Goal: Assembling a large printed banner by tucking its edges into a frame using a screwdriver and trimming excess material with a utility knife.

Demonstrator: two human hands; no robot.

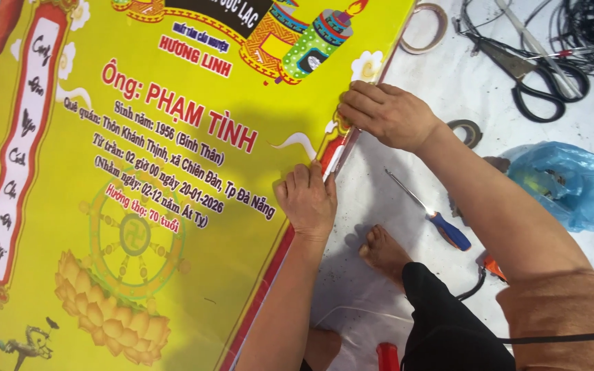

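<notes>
Your hands press on the big yellow poster's [139, 206] edge.
Your left hand [307, 200] lies flat. Your right hand [386, 113], at 1 o'clock from it, pinches the edge. A screwdriver [431, 213] lies at 3 o'clock.

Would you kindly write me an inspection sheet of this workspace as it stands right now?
Surface: white sheet-covered floor, speckled with dark bits.
Job's things: large yellow printed banner with red border lies flat; both hands press along its right edge.
Clutter: blue-handled screwdriver, black-handled scissors, tan tape roll, dark tape roll, crumpled blue plastic bag, red cylinder at the bottom edge.
Grips: left hand flat on the banner edge; right hand pinching the edge farther up.
Cables: tangle of black wires at top right; a black cable by the knee.
Surroundings: the person's bare foot rests on the sheet.
</notes>
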